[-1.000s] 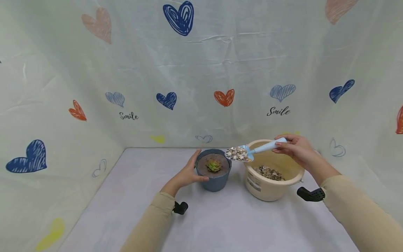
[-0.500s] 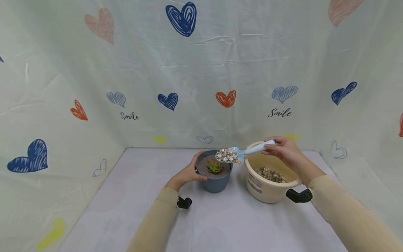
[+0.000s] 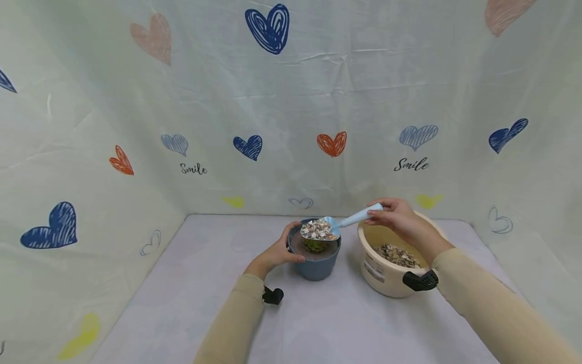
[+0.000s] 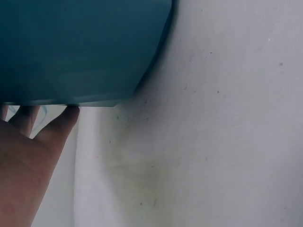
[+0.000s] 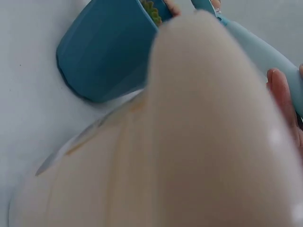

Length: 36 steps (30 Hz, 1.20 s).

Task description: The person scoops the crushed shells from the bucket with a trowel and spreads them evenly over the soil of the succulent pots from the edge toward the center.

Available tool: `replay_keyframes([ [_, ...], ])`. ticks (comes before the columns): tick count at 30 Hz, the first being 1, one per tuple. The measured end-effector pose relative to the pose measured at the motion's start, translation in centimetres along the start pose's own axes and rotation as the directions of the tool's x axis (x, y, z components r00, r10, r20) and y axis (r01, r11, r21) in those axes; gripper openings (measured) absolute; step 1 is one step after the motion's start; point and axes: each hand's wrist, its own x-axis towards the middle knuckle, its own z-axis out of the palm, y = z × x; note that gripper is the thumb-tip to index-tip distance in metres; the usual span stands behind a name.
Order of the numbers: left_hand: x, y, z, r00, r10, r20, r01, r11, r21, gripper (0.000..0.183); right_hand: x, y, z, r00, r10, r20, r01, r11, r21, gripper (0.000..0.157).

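Observation:
A blue-grey flowerpot [image 3: 315, 269] with soil and a small green succulent [image 3: 314, 246] stands upright on the table. My left hand [image 3: 275, 258] grips the pot from its left side, thumb at the front and fingers round the back; in the left wrist view its fingers [image 4: 59, 125] touch the pot's wall. My right hand [image 3: 402, 220] holds the handle of a light blue trowel [image 3: 356, 218]. The trowel's blade, heaped with mixed pebbles or shell bits [image 3: 318, 229], is above the pot and hides part of the succulent. The blade looks roughly level.
Right of the pot stands a cream bucket [image 3: 386, 283] with more of the same bits [image 3: 397, 255] inside, under my right forearm. Its wall fills much of the right wrist view. A pale cloth covers the table [image 3: 318, 323]. A heart-print curtain [image 3: 291, 101] hangs behind.
My right hand has carried the loaded trowel leftward from the bucket's rim to over the pot. My left hand stays on the pot. The view has shifted slightly.

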Motion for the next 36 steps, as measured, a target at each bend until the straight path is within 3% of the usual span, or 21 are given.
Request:
replay_keyframes([
  [5, -0.1, -0.2, 0.2, 1.000, 0.006, -0.021, -0.006, 1.000, 0.011, 0.117, 0.2, 0.1, 0.8, 0.999, 0.049, 0.004, -0.048, 0.996, -0.074, 0.033],
  [11, -0.1, 0.0, 0.5, 0.998, 0.017, -0.059, -0.016, 1.000, 0.013, 0.111, 0.4, 0.2, 1.6, 0.996, 0.089, 0.003, -0.088, 0.986, -0.142, 0.030],
  [18, -0.5, 0.4, 0.8, 0.997, -0.002, -0.080, 0.003, 1.000, 0.007, 0.111, 1.0, 0.5, 2.6, 0.998, 0.056, 0.003, -0.055, 0.989, -0.139, 0.032],
  [25, -2.4, 3.0, 1.7, 0.995, 0.004, -0.104, -0.008, 0.999, -0.037, 0.107, 1.1, 0.6, 3.3, 0.999, 0.048, -0.003, -0.048, 0.985, -0.165, 0.034],
  [36, -3.3, 2.8, 2.5, 0.989, -0.003, -0.147, -0.003, 0.999, -0.042, 0.105, 1.1, 0.2, 4.2, 0.999, 0.045, 0.016, -0.041, 0.983, -0.178, 0.032],
])
